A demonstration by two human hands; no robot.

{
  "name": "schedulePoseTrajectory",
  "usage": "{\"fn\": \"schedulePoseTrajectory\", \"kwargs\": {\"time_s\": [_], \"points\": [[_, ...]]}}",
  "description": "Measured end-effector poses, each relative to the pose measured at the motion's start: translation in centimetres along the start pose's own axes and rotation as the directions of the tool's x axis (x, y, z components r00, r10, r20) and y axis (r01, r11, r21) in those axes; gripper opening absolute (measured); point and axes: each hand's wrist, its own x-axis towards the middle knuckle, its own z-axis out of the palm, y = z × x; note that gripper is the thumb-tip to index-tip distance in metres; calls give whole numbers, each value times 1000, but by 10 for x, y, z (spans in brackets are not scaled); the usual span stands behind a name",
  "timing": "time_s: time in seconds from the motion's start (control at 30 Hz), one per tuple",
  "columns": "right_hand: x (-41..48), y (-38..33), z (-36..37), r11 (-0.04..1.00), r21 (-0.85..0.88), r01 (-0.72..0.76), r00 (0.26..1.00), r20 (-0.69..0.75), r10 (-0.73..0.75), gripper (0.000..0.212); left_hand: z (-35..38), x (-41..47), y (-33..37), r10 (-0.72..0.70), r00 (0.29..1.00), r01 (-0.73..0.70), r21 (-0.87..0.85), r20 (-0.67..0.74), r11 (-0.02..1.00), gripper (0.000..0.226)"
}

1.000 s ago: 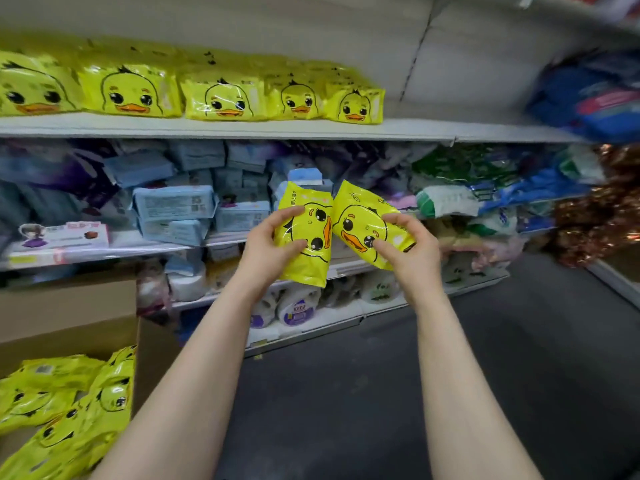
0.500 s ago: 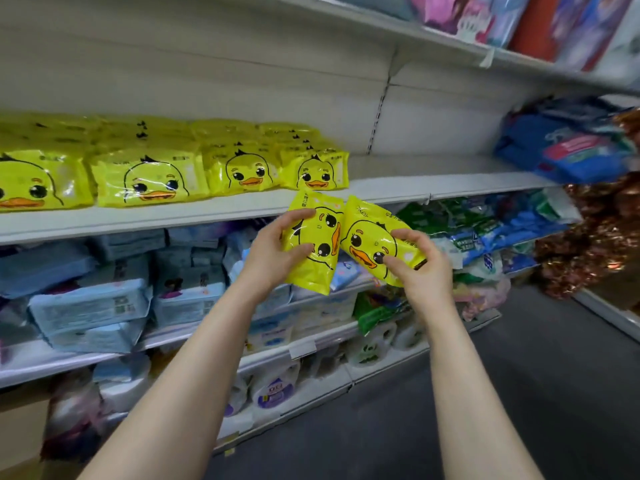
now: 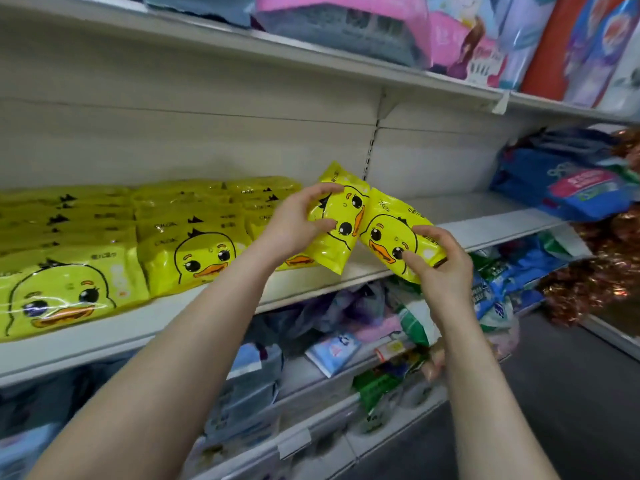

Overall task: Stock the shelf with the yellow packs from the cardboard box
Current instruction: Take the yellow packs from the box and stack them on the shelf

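White store shelving fills the view, its middle shelf (image 3: 485,233) now level with the hands where a second ago it sat above them. Left hand (image 3: 294,226) and right hand (image 3: 443,268) each clasp a yellow pack (image 3: 341,230), (image 3: 391,237) beside the stocked row (image 3: 194,237); placement seems imminent

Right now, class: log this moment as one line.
left hand: holds yellow pack | right hand: holds second pack | shelf: space free
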Motion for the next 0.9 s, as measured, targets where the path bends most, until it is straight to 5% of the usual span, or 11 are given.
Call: {"fn": "schedulePoseTrajectory", "kwargs": {"time_s": [0.63,0.9], "points": [[188,87,41,995,-49,88,981,178,-78,42,32,218,-38,-82,997,70,462,5,884,61],[219,125,26,991,-29,131,942,315,-116,46,59,233,-66,-214,958,38,655,191,755,57]]}}
